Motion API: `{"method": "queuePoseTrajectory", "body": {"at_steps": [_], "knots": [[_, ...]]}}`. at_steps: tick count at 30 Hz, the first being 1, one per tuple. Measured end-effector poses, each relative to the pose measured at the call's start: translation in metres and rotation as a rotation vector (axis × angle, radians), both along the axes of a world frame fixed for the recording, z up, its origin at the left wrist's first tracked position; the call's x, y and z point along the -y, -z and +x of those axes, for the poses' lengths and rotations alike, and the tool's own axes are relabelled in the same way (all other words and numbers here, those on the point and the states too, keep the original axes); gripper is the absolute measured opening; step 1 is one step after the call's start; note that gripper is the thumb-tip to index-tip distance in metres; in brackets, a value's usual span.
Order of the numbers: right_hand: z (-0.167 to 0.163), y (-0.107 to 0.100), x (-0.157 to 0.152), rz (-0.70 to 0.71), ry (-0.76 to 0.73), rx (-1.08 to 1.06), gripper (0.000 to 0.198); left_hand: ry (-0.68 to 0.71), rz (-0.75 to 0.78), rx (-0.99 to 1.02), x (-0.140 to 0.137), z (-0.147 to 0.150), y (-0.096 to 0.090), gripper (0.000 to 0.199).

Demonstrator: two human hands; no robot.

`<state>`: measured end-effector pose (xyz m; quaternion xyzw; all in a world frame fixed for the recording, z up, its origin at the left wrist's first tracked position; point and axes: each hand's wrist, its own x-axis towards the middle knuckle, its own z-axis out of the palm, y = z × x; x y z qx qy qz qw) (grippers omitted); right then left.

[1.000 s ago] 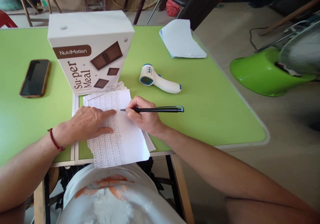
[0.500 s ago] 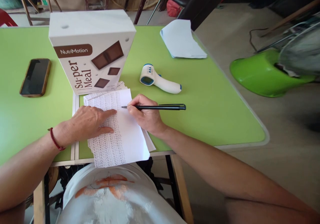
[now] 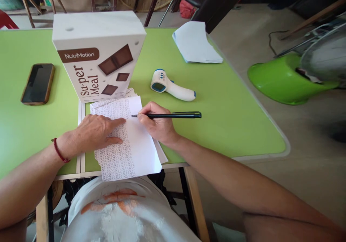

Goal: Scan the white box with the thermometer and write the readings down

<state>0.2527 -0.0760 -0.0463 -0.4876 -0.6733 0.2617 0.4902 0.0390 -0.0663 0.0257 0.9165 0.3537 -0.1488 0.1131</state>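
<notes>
A sheet of paper lies at the near edge of the green table, its left part filled with rows of handwriting and its right part blank. Other sheets show beneath it. My left hand rests flat on the written part, index finger and thumb stretched out. In my right hand a black pen is pinched close to its tip. The tip points left, at the border between the writing and the blank part; whether it touches the paper I cannot tell.
A white NutriMotion box stands just beyond the paper. An infrared thermometer lies right of it, with folded white sheets farther back. On the left lies a phone. A green plastic stool or bin is beyond the table's right edge.
Both hands and the pen stay almost where they were. The whole view has shifted very slightly.
</notes>
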Motion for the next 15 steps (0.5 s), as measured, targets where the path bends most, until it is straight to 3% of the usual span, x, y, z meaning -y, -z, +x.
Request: {"method": "queuePoseTrajectory", "body": {"at_steps": [15], "knots": [[0.0014, 0.0004, 0.0009, -0.033, -0.051, 0.031, 0.01, -0.02, -0.018, -0.004, 0.0, 0.001, 0.0, 0.054]]}}
